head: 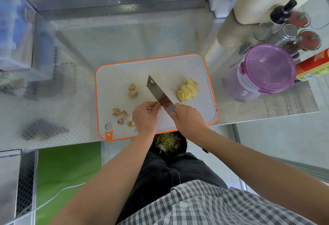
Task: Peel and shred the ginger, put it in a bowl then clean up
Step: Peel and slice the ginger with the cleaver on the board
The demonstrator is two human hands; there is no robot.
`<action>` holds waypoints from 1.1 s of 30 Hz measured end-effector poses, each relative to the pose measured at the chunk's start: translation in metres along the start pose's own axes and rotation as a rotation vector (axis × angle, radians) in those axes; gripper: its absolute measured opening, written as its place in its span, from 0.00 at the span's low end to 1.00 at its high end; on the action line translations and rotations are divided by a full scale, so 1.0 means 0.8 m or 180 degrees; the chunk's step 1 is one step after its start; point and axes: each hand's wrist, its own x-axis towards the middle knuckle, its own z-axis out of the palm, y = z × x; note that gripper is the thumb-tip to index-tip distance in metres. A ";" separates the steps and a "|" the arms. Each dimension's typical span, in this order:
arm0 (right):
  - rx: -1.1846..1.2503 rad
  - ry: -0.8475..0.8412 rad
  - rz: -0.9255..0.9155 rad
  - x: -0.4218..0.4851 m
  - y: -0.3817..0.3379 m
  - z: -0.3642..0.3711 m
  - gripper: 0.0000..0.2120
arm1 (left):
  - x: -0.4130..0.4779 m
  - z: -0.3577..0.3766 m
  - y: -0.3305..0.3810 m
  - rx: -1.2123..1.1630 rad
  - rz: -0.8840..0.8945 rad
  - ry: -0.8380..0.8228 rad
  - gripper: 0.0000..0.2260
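left hand (145, 116), right hand (188, 118) — both curled

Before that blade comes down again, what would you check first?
1. Right hand grips the knife by its handle: ok.
2. Left hand fingers clear of the blade: cannot tell; they pinch a ginger bit right against it.
3. Ginger slices out of the blade's way: ok, piled to its right.
4. Peel scraps away from the cut: ok, they lie left of the left hand.
5. Cutting board has bare room for cutting: ok.
6. Bowl ready for the ginger: cannot tell; none is in view.
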 end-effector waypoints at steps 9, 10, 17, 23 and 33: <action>0.0108 -0.0037 0.0020 -0.008 0.012 -0.001 0.08 | -0.005 0.011 0.000 -0.0071 -0.0002 0.0135 0.03; 0.0153 -0.0026 0.0031 -0.008 0.011 0.000 0.08 | -0.005 0.011 0.000 -0.0038 0.0031 0.0128 0.03; 0.0181 -0.0082 0.0058 -0.003 0.011 -0.002 0.18 | -0.002 0.011 -0.009 0.0073 0.0131 0.0110 0.03; 0.0132 -0.0120 0.0066 -0.002 0.011 -0.004 0.14 | -0.002 0.013 -0.008 0.0220 0.0278 0.0121 0.02; 0.0213 0.0032 0.0175 0.019 -0.005 0.021 0.07 | -0.003 0.008 0.002 0.0530 0.0490 0.0091 0.03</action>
